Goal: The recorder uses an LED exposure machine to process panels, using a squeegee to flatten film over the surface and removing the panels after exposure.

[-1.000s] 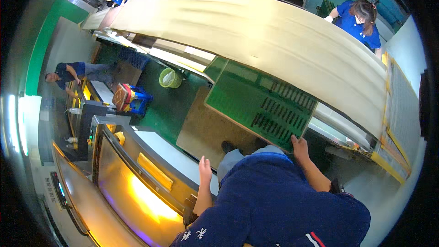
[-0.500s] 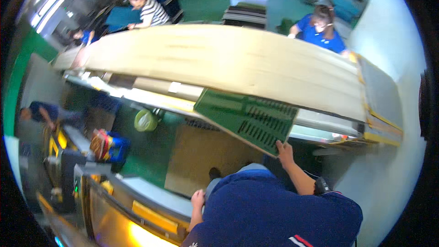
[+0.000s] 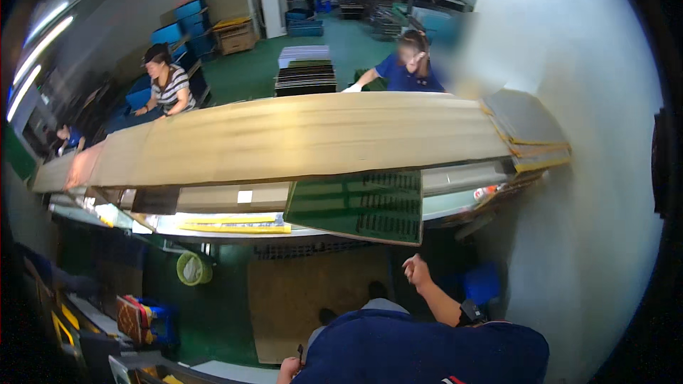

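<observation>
A green panel [image 3: 356, 203] with rows of dark slot-like marks lies on the near edge of the long bench [image 3: 313, 139], overhanging toward me. Just below its near right corner is my right hand [image 3: 417, 272], apart from the panel, fingers loosely bent and nothing seen in them. My left hand [image 3: 289, 368] is low beside my body, partly cut off by the lower edge. Its fingers look closed, and a small thin dark thing [image 3: 300, 353] sticks up at them; I cannot make out what it is.
Under the bench top runs a lit shelf with yellow-edged strips [image 3: 235, 226]. A green bin [image 3: 193, 269] stands on the floor left of a brown mat [image 3: 313, 299]. Machinery [image 3: 92, 341] is at lower left. Across the bench work two people, near a stack of panels [image 3: 306, 75].
My right hand has let go of the green panel and drawn back from its corner. The panel now lies straighter along the bench. My view has turned and lifted.
</observation>
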### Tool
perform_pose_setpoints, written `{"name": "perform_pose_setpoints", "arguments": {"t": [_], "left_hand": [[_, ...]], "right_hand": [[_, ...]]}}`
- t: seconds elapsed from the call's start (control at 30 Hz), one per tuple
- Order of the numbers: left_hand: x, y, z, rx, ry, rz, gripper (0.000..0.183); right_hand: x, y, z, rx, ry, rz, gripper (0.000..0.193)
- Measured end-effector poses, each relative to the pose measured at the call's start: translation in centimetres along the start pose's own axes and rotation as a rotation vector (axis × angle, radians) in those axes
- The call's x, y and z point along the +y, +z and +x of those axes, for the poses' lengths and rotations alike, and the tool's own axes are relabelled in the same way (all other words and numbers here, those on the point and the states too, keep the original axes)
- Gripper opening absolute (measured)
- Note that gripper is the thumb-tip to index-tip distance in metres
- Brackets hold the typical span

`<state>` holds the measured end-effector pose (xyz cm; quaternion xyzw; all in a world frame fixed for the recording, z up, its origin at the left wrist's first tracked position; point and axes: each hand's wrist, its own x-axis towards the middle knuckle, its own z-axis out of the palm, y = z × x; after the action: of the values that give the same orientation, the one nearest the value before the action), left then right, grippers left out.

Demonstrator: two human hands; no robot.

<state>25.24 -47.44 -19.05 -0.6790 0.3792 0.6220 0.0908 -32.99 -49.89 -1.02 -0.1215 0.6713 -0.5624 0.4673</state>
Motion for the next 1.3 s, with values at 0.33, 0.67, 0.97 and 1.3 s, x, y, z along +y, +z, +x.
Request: {"name": "perform_pose_setpoints", "arguments": {"t": [0.33,0.67,0.97,1.3], "left_hand": [[10.2,-2.3,-3.2,-0.556,-0.226,0.143,0.019],[-2.7,-1.1,-3.8,-0.376,0.34,0.681,0.027],[32.3,10.6,-20.1,0.051,0.796,0.347,0.032],[33.0,15.0,-28.2,-0.042,0.765,-0.092,0.025]], "right_hand": [[23.1,-16.4,-11.9,-0.679,0.161,-0.937,0.028],[22.8,-21.7,-23.1,-0.752,0.012,-1.446,0.022],[-8.6,0.1,-10.0,-0.563,0.196,-0.371,0.016],[-11.0,6.1,-9.7,-1.21,-0.624,-0.496,0.015]]}}
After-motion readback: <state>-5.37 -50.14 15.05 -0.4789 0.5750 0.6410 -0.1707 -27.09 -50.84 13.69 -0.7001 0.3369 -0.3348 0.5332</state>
